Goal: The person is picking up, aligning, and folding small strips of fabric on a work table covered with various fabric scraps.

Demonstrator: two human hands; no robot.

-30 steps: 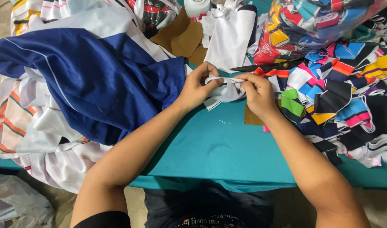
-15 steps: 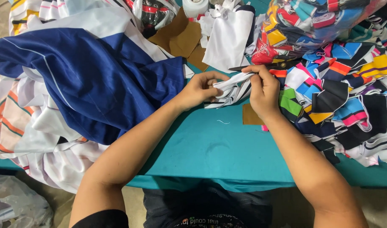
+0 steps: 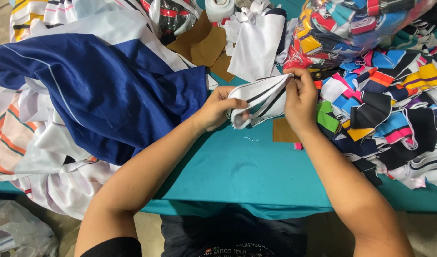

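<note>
Teal table (image 3: 237, 176), crowded with cloth: navy garment (image 3: 99, 90) at left, heap of bright multicoloured fabric pieces (image 3: 385, 109) at right, brown patches (image 3: 204, 45) behind. Over the middle, a white piece with dark stripes (image 3: 261, 97) was held up. Left hand (image 3: 216, 109) pinched its lower fold; right hand (image 3: 301, 97) gripped its upper edge, fingers closed.

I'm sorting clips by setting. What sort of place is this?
Probably a garment sewing workshop. Both hands, left hand and right hand, hold a small white striped fabric piece over a teal table, between a heap of blue and white garments and many colourful cut pieces.
</note>
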